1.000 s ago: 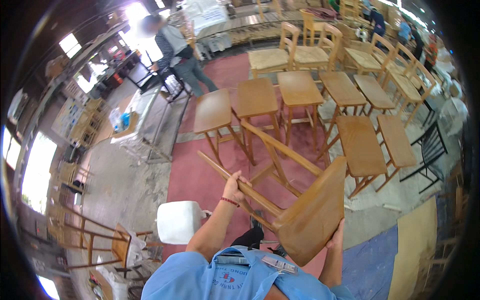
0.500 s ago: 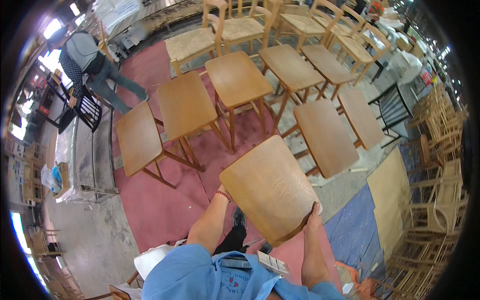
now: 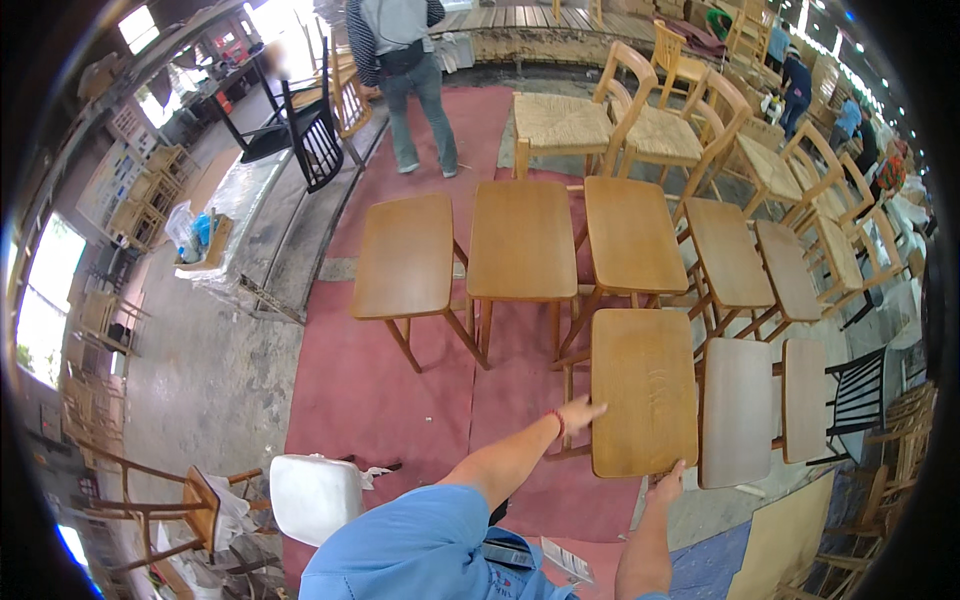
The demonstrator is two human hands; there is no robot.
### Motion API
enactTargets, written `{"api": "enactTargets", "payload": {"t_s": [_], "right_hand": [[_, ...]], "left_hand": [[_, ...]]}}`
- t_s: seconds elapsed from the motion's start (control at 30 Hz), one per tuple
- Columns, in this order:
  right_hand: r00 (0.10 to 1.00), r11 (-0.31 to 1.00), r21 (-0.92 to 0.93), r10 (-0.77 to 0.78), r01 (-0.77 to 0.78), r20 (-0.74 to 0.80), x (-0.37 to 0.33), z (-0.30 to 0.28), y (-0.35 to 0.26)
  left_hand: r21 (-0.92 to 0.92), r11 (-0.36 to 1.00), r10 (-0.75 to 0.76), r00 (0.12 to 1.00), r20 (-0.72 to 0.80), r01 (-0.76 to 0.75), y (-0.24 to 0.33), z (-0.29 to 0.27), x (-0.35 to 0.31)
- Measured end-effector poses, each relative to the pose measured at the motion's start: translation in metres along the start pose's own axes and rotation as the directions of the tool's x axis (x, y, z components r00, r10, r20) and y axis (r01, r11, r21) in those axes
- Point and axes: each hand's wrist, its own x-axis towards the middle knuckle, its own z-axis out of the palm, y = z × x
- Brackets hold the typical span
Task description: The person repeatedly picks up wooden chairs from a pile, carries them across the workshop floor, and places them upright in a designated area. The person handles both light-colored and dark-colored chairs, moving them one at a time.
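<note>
A wooden stool (image 3: 643,385) with a flat brown seat, scuffed and shiny on top, stands in front of me, level with the grey-brown stool beside it. My left hand (image 3: 580,413), with a red bracelet at the wrist, grips the seat's left edge, its fingertips at the rim. At the near right corner my right hand (image 3: 668,482) is closed on the front edge. The underside and most of the legs are hidden beneath the seat. Close on its right are a grey-brown stool (image 3: 737,410) and a narrower-looking one (image 3: 804,400).
A row of brown stools (image 3: 522,240) stands beyond on red floor sheeting (image 3: 380,400). Chairs with woven seats (image 3: 563,122) are behind them. A white padded seat (image 3: 316,498) is near my left side. Black chairs (image 3: 858,400) stand at right. A person (image 3: 405,80) stands far off.
The stool I was holding up and tilted is now down, level and in line with the others on its right. My view has turned left. The other person has turned away from the black chair.
</note>
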Motion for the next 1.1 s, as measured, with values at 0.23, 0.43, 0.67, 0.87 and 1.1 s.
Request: {"api": "enactTargets", "payload": {"t_s": [0.23, 0.43, 0.67, 0.87, 1.1], "right_hand": [[0.943, 0.983, -0.144, 0.155, -0.116, 0.295, 0.021, -0.030, 0.010], [0.822, 0.984, -0.178, 0.108, -0.008, 0.559, -0.011, -0.073, 0.083], [0.581, 0.121, -0.751, 0.557, 0.650, 0.593, -0.083, -0.173, 0.148], [0.160, -0.344, 0.242, 0.815, 0.907, 0.557, -0.124, -0.147, 0.166], [0.612, -0.094, -0.720, 0.609, 0.687, 0.505, -0.288, -0.074, 0.255]], "left_hand": [[0.631, 0.774, -0.013, 0.995, 0.096, -0.051, -0.133, 0.019, -0.099], [0.372, 0.914, 0.141, 0.731, -0.667, 0.163, -0.265, -0.037, -0.258], [-0.130, 0.987, -0.159, 0.434, -0.887, 0.096, -0.432, -0.050, -0.424], [-0.378, 0.920, -0.334, 0.295, -0.895, -0.106, -0.565, -0.005, -0.507], [-0.556, 0.744, -0.518, 0.205, -0.830, -0.371, -0.672, 0.011, -0.628]]}}
